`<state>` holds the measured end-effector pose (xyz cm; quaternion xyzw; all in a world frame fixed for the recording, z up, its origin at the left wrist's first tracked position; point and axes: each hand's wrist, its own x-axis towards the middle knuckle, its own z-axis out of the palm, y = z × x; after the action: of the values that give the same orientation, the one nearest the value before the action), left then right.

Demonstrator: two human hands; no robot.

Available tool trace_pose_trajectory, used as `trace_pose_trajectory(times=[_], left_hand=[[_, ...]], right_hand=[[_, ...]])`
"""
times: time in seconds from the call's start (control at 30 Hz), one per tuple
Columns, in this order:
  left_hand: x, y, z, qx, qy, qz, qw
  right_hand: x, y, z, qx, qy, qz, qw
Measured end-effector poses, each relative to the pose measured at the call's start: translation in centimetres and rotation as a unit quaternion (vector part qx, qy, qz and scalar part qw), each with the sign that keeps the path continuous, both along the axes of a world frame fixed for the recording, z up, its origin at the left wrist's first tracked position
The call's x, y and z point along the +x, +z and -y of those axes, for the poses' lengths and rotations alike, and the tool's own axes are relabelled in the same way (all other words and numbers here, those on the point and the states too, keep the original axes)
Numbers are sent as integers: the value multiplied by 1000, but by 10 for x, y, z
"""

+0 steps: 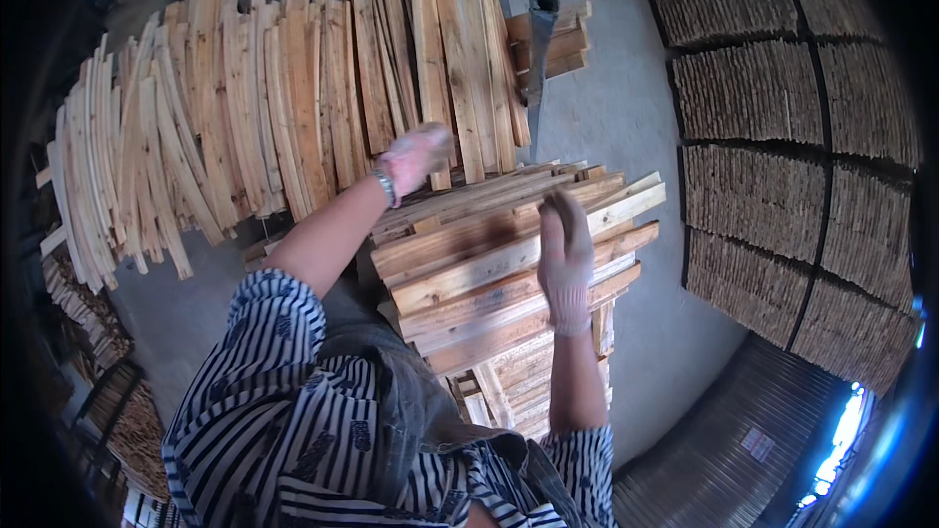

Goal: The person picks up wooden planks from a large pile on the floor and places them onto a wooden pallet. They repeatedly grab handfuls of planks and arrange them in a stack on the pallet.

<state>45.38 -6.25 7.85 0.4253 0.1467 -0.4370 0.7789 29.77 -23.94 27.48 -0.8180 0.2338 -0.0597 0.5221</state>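
Note:
My left hand, in a pinkish knit glove with a watch at the wrist, hovers between two lots of wooden planks. Motion smears its fingers, so their hold is unclear. Stretched out over the right part of the nearer plank stack is my right hand, in a pale glove with dirty fingertips. Its fingers look extended, with nothing seen in them; whether it touches the wood I cannot tell. Beyond my left hand, a wide spread of long planks lies side by side.
A dark metal post rises by the right end of the spread, with short boards behind it. Tall bundled stacks of thin wood line the right side. A corrugated metal sheet stands at lower right. Grey concrete floor shows between.

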Motion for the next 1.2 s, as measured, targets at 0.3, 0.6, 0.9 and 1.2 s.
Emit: trace_pose_trajectory(times=[0.3,0.6,0.9,1.2], left_hand=[[-16,-121,-37,59,-11,-196,979],[3,-82,53,364,-98,-137,916],[24,-73,24,263,-70,-164,948],[17,-77,-51,230,-19,-65,971]], right_hand=[[188,-241,74,-147,86,-325,930],[135,-415,108,-289,115,-280,908],[220,-261,20,-172,26,-467,867],[225,-220,-9,80,99,-501,856]])
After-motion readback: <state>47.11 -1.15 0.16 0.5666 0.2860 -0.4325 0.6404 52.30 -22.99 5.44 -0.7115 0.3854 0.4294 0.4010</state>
